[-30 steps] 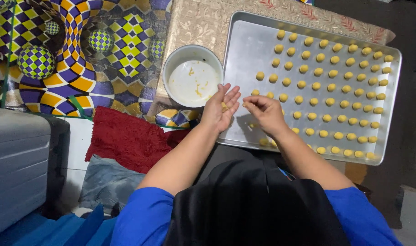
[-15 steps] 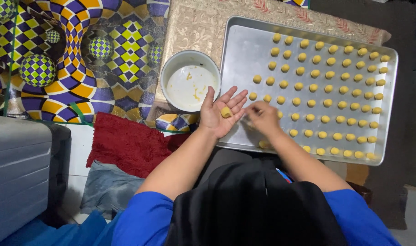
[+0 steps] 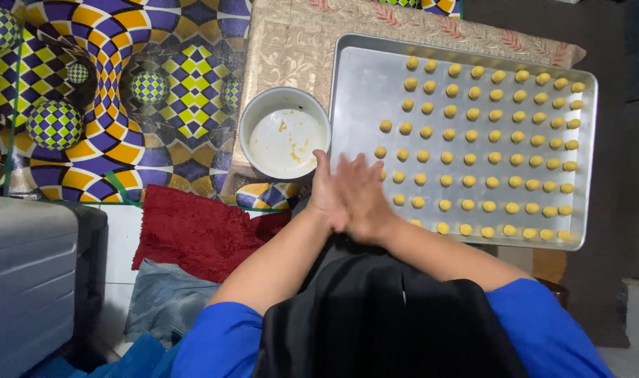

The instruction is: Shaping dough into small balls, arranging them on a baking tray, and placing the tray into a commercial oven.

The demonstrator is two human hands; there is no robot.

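The left hand point(image 3: 328, 190) and right hand point(image 3: 365, 199) are pressed flat together, palm to palm, over the near left corner of the baking tray point(image 3: 358, 91); whatever lies between them is hidden. Rows of small yellow dough balls point(image 3: 470, 159) fill the tray. Beside its left edge, the white bowl point(image 3: 284, 136) holds only smears.

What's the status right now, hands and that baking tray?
Left hand and right hand pressed palm to palm over tray's near-left corner. Yellow dough balls in rows on it. White bowl alongside, nearly empty. Nothing blocking.
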